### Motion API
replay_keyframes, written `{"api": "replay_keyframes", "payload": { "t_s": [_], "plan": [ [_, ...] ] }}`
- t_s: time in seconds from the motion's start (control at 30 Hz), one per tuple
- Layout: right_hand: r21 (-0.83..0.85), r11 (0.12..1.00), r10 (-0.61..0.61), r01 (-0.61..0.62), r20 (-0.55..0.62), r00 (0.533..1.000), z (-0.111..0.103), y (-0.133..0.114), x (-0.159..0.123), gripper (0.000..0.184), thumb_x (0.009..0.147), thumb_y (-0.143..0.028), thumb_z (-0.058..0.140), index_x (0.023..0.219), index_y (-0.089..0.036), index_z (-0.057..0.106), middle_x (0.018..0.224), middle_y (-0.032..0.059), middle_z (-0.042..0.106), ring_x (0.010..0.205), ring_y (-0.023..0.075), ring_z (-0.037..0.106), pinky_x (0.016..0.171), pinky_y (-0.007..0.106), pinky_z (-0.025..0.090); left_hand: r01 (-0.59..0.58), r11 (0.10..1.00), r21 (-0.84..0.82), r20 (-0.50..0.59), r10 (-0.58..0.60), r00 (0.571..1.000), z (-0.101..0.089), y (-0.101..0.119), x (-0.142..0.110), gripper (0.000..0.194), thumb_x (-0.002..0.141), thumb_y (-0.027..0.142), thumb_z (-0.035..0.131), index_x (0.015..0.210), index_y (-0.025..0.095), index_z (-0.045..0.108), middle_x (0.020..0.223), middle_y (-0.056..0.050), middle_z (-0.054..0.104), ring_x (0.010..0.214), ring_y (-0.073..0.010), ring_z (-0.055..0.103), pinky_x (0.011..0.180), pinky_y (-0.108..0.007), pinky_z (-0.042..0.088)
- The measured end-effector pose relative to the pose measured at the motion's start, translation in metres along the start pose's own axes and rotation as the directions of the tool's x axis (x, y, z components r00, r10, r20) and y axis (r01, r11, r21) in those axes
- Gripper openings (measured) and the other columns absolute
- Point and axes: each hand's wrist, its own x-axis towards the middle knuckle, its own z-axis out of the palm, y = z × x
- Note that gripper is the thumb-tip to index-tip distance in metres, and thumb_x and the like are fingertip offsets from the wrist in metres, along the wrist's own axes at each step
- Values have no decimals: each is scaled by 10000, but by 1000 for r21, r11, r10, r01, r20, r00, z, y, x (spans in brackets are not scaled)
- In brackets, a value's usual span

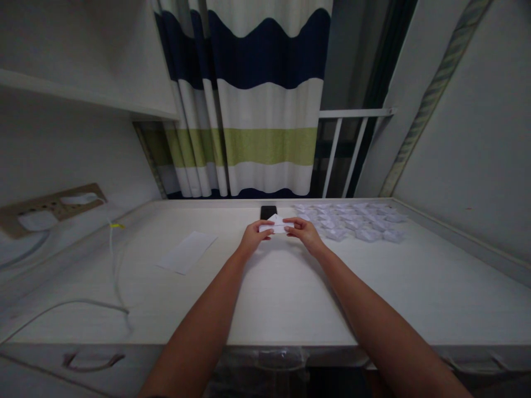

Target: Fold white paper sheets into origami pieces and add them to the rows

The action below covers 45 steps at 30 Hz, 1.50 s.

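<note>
Hanging fabric curtain [269, 105], upper centre, shows navy, white, olive-green horizontal bands; folded paper piece [277, 225], centre, plain white; flat rectangular object [267, 211], black.

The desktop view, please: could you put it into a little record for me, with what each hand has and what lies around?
Left hand: grip on one end of the folded paper
Right hand: grip on the other end
Behind the paper: dark flat object, partly hidden
To the right: many folded white pieces, close together
To the left: flat white sheet
Surface: white desk
Background: striped curtain
</note>
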Motion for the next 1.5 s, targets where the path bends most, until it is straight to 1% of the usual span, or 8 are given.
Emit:
{"api": "replay_keyframes", "payload": {
  "t_s": [0.2, 0.33, 0.4, 0.57, 0.87, 1.23, 1.37, 1.5],
  "plan": [
    [0, 1000, 6, -6, -5, 1000, -1, 2, 2, 375, 502, -328, 720, 827, -150, 663, 609, -15, 598, 573, 94, 531, 609, 265, 476, -13, 999, 32, -28, 13, 1000, 0, 1, 0, 288, 573, 239, 677, 840, 138, 641, 763, -32, 636, 683, -115, 574, 586, -211, 476],
    [-26, 999, -19, 19, 7, 1000, -2, 3, 3, 356, 522, -338, 714, 824, -155, 669, 642, 3, 628, 605, 108, 555, 628, 273, 482, -16, 999, 30, -33, 17, 999, 0, 2, 1, 336, 569, 243, 681, 888, 143, 645, 773, -37, 646, 686, -122, 580, 591, -218, 476],
    [-45, 999, -30, 31, 14, 999, -3, 3, 3, 353, 531, -350, 709, 824, -156, 671, 650, 7, 633, 614, 117, 562, 631, 282, 484, -17, 999, 31, -27, 18, 999, 0, 2, 1, 355, 567, 244, 684, 906, 146, 647, 806, -45, 654, 699, -128, 585, 601, -228, 479],
    [-51, 998, -40, 39, -3, 999, -6, 5, 4, 390, 529, -355, 713, 863, -159, 673, 643, 5, 639, 597, 116, 565, 629, 287, 487, -17, 998, 56, -40, 19, 999, -1, 3, 0, 323, 559, 255, 692, 858, 135, 669, 846, -66, 666, 704, -137, 588, 632, -256, 483],
    [-70, 996, -54, 54, 0, 999, -10, 7, 8, 317, 514, -364, 715, 742, -145, 690, 620, 33, 654, 571, 129, 591, 592, 276, 467, 3, 999, 34, -41, -2, 999, -3, 1, 1, 317, 567, 288, 689, 842, 132, 674, 713, -51, 664, 689, -146, 601, 641, -263, 479],
    [-157, 982, -106, 105, -3, 994, -10, 1, 7, 271, 549, -369, 681, 713, -153, 693, 603, 36, 651, 569, 145, 586, 586, 287, 445, 42, 999, 10, -49, -42, 998, -4, 2, 2, 321, 558, 296, 701, 836, 138, 681, 732, -63, 667, 723, -159, 610, 663, -270, 475],
    [-254, 954, -169, 159, -16, 986, -13, 1, 7, 248, 587, -378, 660, 733, -182, 699, 625, 20, 638, 589, 133, 543, 599, 283, 427, 66, 998, -5, -16, -66, 998, -4, 1, 2, 374, 552, 327, 708, 880, 150, 673, 797, -67, 664, 771, -171, 604, 658, -280, 484],
    [-346, 899, -301, 267, -48, 952, -15, 0, 7, 211, 602, -387, 655, 721, -219, 704, 697, 28, 604, 688, 147, 522, 602, 268, 423, 90, 995, -30, 16, -90, 996, -4, -1, 2, 395, 549, 346, 711, 902, 171, 670, 1059, -93, 610, 897, -194, 571, 677, -283, 491]
  ]
}}
